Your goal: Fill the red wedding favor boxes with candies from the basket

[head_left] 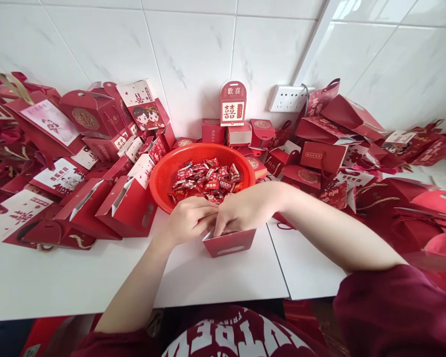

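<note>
Through my head view I have both hands together above one open red box (232, 244), which stands on the white bench (193, 282) just in front of the red basket (165, 171). The fingers of my right hand (243, 210) dip into the box's open top; what its grip has down there is hidden, so I cannot tell whether it is clenched on anything. My left hand (189, 218) is at the box's far left edge with fingers bent; I cannot tell if that grip pinches the card or only touches it. Wrapped candies (208, 178) lie heaped in the basket behind my hands. Two open-topped red boxes (128, 208) stand left of the basket, more red boxes (323, 156) are piled to its right, and a white power strip (289, 98) sits against the tiled wall (193, 59).
</note>
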`<state>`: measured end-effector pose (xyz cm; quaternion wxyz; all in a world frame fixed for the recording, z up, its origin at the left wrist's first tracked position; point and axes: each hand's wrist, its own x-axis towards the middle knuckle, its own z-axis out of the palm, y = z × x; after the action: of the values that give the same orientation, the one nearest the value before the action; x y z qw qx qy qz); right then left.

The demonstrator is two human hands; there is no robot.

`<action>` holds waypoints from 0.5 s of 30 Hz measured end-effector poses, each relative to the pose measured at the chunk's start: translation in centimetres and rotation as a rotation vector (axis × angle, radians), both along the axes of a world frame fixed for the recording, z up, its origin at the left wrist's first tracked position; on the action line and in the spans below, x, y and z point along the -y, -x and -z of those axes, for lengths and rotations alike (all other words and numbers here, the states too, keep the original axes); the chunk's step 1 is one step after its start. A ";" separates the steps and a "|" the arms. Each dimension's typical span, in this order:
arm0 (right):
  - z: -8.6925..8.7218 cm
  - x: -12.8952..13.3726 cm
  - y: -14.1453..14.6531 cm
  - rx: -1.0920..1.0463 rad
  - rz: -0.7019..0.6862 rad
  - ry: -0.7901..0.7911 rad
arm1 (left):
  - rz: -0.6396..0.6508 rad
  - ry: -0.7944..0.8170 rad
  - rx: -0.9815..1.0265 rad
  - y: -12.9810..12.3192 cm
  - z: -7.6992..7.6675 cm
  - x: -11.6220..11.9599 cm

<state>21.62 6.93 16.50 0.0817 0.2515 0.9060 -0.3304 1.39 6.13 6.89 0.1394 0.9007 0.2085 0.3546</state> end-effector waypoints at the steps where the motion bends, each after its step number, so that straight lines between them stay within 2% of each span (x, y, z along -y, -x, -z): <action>1: -1.2 -0.2 -0.7 0.012 -0.037 0.087 | 0.007 0.067 0.013 0.0 0.3 0.0; 3: -2.6 -1.0 -2.1 -0.066 0.063 0.112 | 0.008 0.198 0.069 0.0 1.0 0.1; 5: -2.5 -2.5 -3.3 -0.136 0.221 0.088 | 0.018 0.255 0.131 0.0 1.6 0.2; 7: -1.1 -4.6 -4.0 -0.118 0.328 0.045 | 0.051 0.254 0.157 0.0 2.1 0.4; 9: 1.0 -6.6 -4.3 0.007 0.371 -0.087 | 0.071 0.235 0.154 0.0 2.4 0.5; 12: 4.1 -8.8 -3.7 0.201 0.374 -0.253 | 0.086 0.196 0.151 0.0 2.7 0.6; 15: 6.2 -9.7 -2.5 0.242 0.373 -0.327 | 0.090 0.192 0.133 0.1 3.1 0.7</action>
<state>24.07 16.64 10.34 0.0855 0.4614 0.8690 -0.1568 1.25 5.46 3.79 0.2540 0.8663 0.1913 0.3853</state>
